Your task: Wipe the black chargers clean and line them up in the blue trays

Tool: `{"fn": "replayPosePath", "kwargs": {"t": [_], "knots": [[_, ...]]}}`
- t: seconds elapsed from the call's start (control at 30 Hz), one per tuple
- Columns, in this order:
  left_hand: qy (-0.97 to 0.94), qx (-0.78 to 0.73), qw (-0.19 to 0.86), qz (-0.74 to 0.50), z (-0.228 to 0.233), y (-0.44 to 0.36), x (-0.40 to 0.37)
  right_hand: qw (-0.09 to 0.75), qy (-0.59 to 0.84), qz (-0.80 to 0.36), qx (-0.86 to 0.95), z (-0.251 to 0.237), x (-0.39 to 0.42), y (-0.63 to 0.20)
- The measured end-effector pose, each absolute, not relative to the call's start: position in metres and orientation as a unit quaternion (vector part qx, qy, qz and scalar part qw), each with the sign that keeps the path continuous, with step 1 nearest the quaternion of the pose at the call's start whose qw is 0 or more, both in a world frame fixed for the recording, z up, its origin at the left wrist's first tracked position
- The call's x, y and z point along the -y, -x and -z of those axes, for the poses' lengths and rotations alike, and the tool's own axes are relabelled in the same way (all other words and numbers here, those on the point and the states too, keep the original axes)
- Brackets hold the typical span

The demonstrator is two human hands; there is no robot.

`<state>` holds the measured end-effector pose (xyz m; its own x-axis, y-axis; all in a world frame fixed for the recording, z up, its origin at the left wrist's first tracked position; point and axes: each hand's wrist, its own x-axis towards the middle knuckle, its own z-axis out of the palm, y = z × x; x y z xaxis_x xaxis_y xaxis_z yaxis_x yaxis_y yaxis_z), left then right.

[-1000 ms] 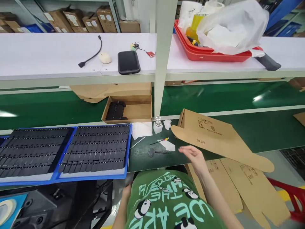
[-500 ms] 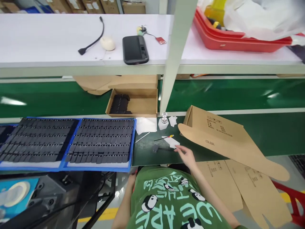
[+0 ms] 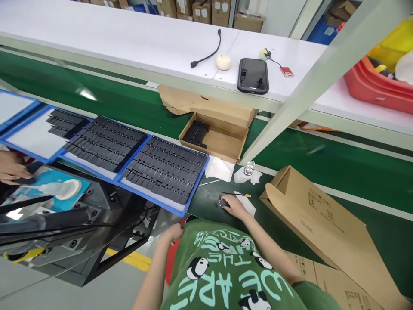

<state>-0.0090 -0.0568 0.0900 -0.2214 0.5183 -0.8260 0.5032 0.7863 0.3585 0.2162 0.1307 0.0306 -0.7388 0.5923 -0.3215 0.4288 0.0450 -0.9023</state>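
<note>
Head view of an assembly station. Over the last second the right hand (image 3: 232,206) has travelled leftward from open air beside the flat cardboard carton (image 3: 325,215) to the dark green table (image 3: 206,201), where it now rests palm-down on a small black part (image 3: 222,203); its fingers are curled over the part, and whether they pinch it cannot be told. This suggests that pick-up of the part is beginning rather than complete, since the part lies flat on the table. The view has meanwhile swung left and downward. The left hand (image 3: 173,233) hangs below the table edge near the green shirt, fingers loosely bent around nothing visible. Just beyond the right hand lie a thin tool with a red-and-yellow tip (image 3: 237,194), white paper scraps (image 3: 248,206) and a small clear bottle (image 3: 248,169). To the left, blue-edged trays (image 3: 166,170) hold rows of black parts; behind them an open cardboard box (image 3: 217,137) holds a stack of the same kind. The white upper shelf (image 3: 145,43) carries a black phone (image 3: 253,75), a black cable (image 3: 208,54), a cream rounded object (image 3: 223,62) and a red bin (image 3: 377,86). At far left another person's hand (image 3: 13,165) rests near a tape roll (image 3: 69,188). Stacked cartons (image 3: 193,8) stand in the background.
</note>
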Motion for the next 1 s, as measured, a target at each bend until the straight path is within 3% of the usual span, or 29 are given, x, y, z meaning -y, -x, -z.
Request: {"fn": "replayPosePath", "kwargs": {"t": [0.13,0.27,0.37,0.57,0.73,1.0], "knots": [[-0.407,-0.746,0.498,-0.173,-0.139,0.011,0.049,0.104,0.368,-0.693,0.610,-0.080,-0.124,-0.205],[-0.531,-0.641,0.387,-0.397,-0.201,0.000,0.022,0.124,0.323,-0.808,0.476,-0.164,-0.109,-0.204],[-0.619,-0.539,0.304,-0.483,-0.236,-0.007,-0.003,0.127,0.293,-0.865,0.388,-0.220,-0.103,-0.204],[-0.660,-0.504,0.234,-0.506,-0.261,-0.007,-0.030,0.162,0.255,-0.914,0.269,-0.259,-0.103,-0.193],[-0.658,-0.497,0.263,-0.501,-0.261,-0.003,-0.036,0.207,0.223,-0.931,0.199,-0.266,-0.098,-0.186],[-0.676,-0.452,0.318,-0.488,-0.255,0.003,-0.050,0.266,0.251,-0.902,0.228,-0.272,-0.094,-0.186]]}}
